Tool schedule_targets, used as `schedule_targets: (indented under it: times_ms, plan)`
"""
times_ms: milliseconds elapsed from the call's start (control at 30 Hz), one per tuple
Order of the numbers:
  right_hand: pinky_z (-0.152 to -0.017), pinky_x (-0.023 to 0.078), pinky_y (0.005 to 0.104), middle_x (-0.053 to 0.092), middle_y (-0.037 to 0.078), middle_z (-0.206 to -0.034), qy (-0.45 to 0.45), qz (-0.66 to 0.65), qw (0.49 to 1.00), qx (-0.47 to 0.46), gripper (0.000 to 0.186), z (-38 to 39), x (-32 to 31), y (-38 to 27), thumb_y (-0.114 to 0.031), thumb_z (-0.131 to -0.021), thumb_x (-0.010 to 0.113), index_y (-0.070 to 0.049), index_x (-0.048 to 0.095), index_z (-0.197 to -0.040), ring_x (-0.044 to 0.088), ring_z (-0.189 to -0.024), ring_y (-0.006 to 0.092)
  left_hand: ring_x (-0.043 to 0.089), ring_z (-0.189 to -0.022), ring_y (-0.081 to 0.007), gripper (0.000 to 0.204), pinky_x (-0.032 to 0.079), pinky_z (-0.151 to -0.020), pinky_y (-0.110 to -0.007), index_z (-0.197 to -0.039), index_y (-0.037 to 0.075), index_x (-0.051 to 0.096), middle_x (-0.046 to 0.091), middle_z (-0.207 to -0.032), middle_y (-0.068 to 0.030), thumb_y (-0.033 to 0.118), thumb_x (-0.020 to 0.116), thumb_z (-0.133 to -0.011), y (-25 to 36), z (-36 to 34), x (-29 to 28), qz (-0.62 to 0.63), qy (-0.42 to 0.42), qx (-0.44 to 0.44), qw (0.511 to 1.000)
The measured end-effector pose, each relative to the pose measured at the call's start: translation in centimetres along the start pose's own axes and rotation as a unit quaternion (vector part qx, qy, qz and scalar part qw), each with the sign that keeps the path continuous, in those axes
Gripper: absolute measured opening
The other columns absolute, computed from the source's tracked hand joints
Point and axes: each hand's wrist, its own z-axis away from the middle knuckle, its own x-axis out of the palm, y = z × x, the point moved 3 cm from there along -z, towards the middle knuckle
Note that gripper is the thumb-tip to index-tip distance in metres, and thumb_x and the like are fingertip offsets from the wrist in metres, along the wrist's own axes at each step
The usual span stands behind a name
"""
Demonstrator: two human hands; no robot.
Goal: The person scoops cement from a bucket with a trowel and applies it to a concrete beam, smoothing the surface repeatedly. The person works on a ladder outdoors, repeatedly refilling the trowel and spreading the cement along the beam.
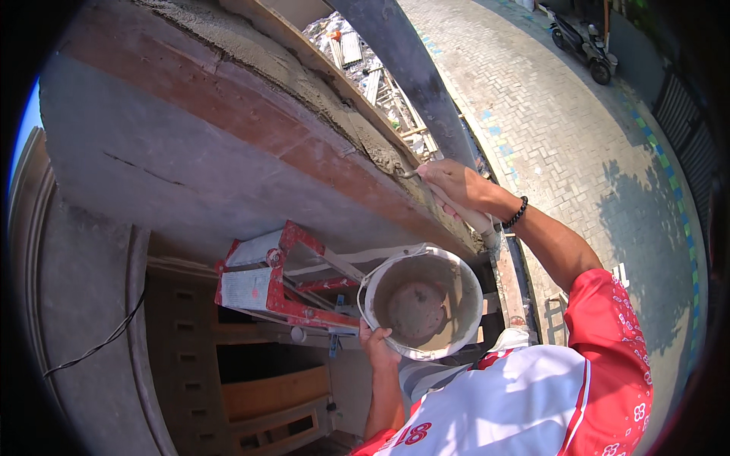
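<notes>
My left hand (378, 346) grips the rim of a white bucket (370, 300) at its lower left, fingers partly hidden beneath it. Wet grey mortar (414, 305) lies low in the bucket, and more is smeared on the inner wall. Up and to the right, my right hand (455, 186) is closed around a trowel (411, 174). Only its bent metal neck shows clearly; I cannot make out the blade. The trowel is at a strip of rough mortar (304, 90) running along the top of the wall, beside a long wooden board (346, 85).
A red and white stepladder (255, 280) stands left of the bucket, against the grey plastered wall (137, 152). A dark slanting beam (414, 68) passes beyond the ledge. Far below lie rubble (351, 47) and a paved street (525, 99) with a parked motorbike (585, 47). A black cable (99, 349) hangs at left.
</notes>
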Motion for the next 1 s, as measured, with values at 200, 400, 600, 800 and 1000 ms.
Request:
schedule_targets:
  times_ms: [200, 400, 600, 800, 1000]
  plan:
    - [-0.041, 0.046, 0.0293, 0.049, 0.002, -0.064, 0.036, -0.06, 0.979, 0.19, 0.041, 0.7, 2.0, 12.5, -0.044, -0.102, 0.037, -0.006, 0.048, -0.089, 0.05, -0.046, 0.011, 0.062, -0.107, -0.0274, 0.062, 0.048, -0.098, -0.037, -0.118, -0.001, 0.054, 0.062, -0.116, -0.0136, -0.011, 0.045, -0.057, -0.3, -0.2, -1.5, -0.027, 0.017, 0.011, 0.999]
    - [-0.038, 0.045, 0.0301, 0.048, 0.003, -0.065, 0.035, -0.134, 0.952, 0.273, 0.039, 2.4, 2.4, 19.5, -0.042, -0.101, 0.039, -0.006, 0.048, -0.09, 0.049, -0.046, 0.0127, 0.062, -0.106, -0.0268, 0.061, 0.048, -0.097, -0.036, -0.118, -0.001, 0.054, 0.062, -0.116, -0.0135, -0.01, 0.046, -0.058, -0.7, -0.4, -1.6, -0.058, 0.01, -0.003, 0.998]
    - [-0.036, 0.042, 0.0303, 0.049, 0.004, -0.063, 0.029, -0.319, 0.893, 0.316, 0.038, 4.5, 3.1, 21.3, -0.041, -0.102, 0.042, -0.006, 0.048, -0.088, 0.047, -0.043, 0.0133, 0.062, -0.103, -0.0264, 0.062, 0.048, -0.095, -0.035, -0.119, -0.002, 0.053, 0.062, -0.114, -0.0132, -0.009, 0.047, -0.057, -0.6, 0.1, -1.0, -0.033, 0.03, -0.002, 0.999]
    - [-0.037, 0.043, 0.0288, 0.052, 0.003, -0.064, 0.05, -0.278, 0.926, 0.251, 0.042, 2.7, 4.2, 3.8, -0.047, -0.101, 0.043, -0.008, 0.048, -0.087, 0.046, -0.042, 0.0107, 0.063, -0.102, -0.0259, 0.063, 0.048, -0.096, -0.035, -0.119, -0.002, 0.053, 0.062, -0.114, -0.0138, -0.009, 0.046, -0.057, -1.4, 0.2, -1.4, -0.016, 0.013, 0.002, 1.0]
    - [-0.035, 0.045, 0.0255, 0.054, 0.003, -0.064, -0.029, -0.176, 0.983, 0.049, 0.039, 6.1, 4.2, -9.5, -0.044, -0.1, 0.05, -0.006, 0.051, -0.09, 0.051, -0.043, 0.0101, 0.062, -0.105, -0.0266, 0.063, 0.048, -0.097, -0.036, -0.121, -0.002, 0.052, 0.062, -0.115, -0.0136, -0.01, 0.045, -0.059, -4.0, -0.3, -3.5, 0.004, 0.046, -0.016, 0.999]
